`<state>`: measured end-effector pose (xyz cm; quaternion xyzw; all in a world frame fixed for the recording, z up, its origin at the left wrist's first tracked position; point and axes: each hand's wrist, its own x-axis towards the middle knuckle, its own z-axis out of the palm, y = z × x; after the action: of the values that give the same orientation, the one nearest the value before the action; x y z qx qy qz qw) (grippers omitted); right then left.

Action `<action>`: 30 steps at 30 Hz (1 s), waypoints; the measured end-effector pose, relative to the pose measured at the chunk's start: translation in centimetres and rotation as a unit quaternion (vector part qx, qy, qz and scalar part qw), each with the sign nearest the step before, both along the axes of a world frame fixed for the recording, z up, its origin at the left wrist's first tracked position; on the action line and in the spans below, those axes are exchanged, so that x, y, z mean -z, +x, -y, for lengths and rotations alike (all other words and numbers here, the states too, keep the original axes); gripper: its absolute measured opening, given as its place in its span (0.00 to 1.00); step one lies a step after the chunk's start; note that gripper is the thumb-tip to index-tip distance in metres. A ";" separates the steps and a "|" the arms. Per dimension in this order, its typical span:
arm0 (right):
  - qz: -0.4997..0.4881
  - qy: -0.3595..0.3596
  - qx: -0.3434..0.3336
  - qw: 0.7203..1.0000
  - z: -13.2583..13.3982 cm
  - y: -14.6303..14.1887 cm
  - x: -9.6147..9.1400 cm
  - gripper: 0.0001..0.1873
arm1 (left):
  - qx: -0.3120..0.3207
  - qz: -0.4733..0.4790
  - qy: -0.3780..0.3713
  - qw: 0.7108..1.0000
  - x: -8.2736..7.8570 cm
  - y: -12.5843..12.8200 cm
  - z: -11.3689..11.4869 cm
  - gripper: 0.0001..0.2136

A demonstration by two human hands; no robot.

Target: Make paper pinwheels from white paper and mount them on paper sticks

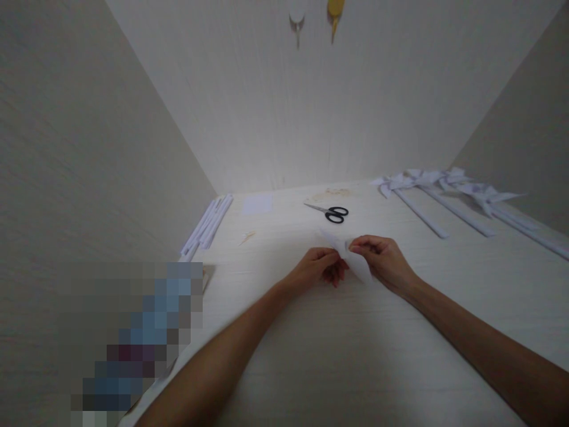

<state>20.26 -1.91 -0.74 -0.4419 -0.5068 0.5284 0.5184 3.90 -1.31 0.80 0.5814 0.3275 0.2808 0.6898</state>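
Observation:
Between my two hands, above the light tabletop (275, 356), is a small piece of white paper (359, 267) with pointed corners, partly folded or curled. My left hand (320, 265) pinches its left side between thumb and forefinger, the other fingers curled beneath. My right hand (377, 256) grips its upper right part with the fingertips. Part of the paper is hidden behind the fingers. Just beyond the hands lie scissors (333, 213) with black handles, their blades pointing left.
At the right lie several paper pinwheels (422, 178) on white paper sticks. Rolled paper tubes (208, 225) and a flat paper square (256, 204) are at the back left. Small toothpick-like pieces (247, 238) lie nearby. Two hooks, one yellow (335, 12), hang on the wall behind.

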 end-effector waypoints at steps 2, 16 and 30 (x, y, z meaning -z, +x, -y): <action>-0.017 -0.013 -0.003 1.000 0.1 -0.2 -0.3 0.09 | -0.002 0.011 -0.028 1.000 0.0 0.0 0.0 0.12; -0.011 -0.050 0.008 0.999 0.3 -0.5 -0.8 0.11 | 0.013 0.060 -0.170 0.984 -0.2 -0.1 -0.2 0.09; 0.035 -0.022 0.019 0.999 0.0 -0.3 0.0 0.11 | -0.012 0.069 -0.161 0.984 -0.1 0.2 0.2 0.11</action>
<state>19.93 -1.96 -0.74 -0.4807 -0.5048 0.5136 0.5003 4.07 -1.50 0.90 0.4378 0.3272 0.2724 0.7919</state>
